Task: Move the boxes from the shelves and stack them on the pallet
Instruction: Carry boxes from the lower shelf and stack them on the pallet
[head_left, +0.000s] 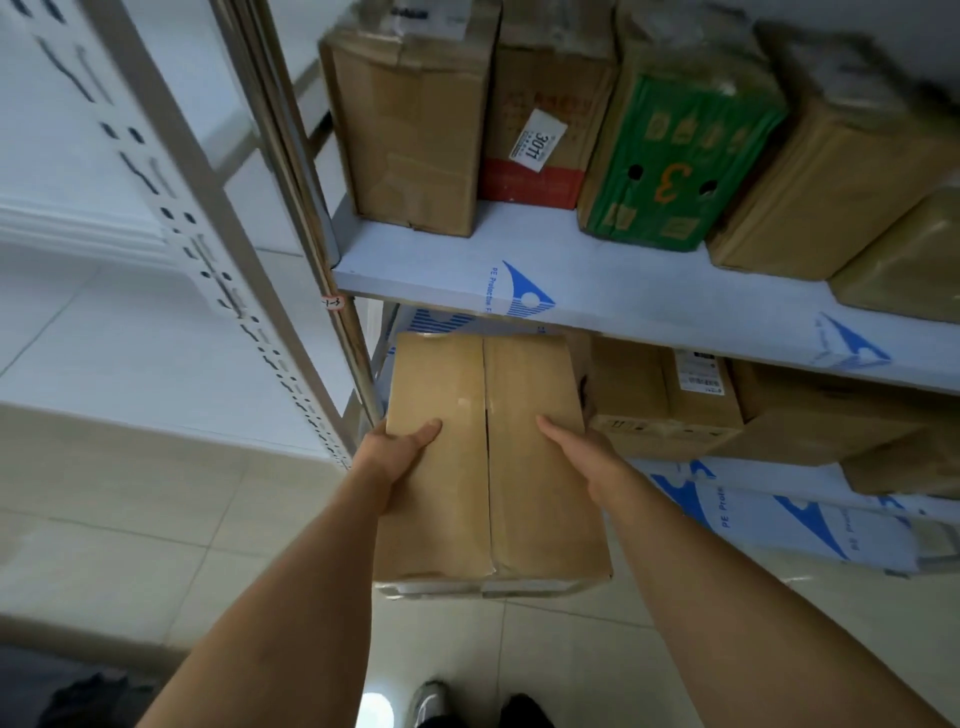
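Observation:
A long plain brown cardboard box (488, 467) sticks out from the lower shelf (737, 499) toward me, its far end under the upper shelf board (597, 291). My left hand (400, 447) grips its left side with the thumb on top. My right hand (582, 452) grips its right side, thumb lying on the top face; the other fingers are hidden behind the box edges. More boxes stand on the upper shelf: a plain brown box (415, 130), a box with a white label (545, 130), a green-printed box (680, 156) and another brown box (841, 171). No pallet is in view.
Further brown boxes (670, 400) sit on the lower shelf right of the held one. The metal shelf upright (311, 218) stands just left of the box. A second perforated upright (208, 249) runs farther left. Tiled floor (156, 519) lies below, with my shoes (431, 701) at the bottom edge.

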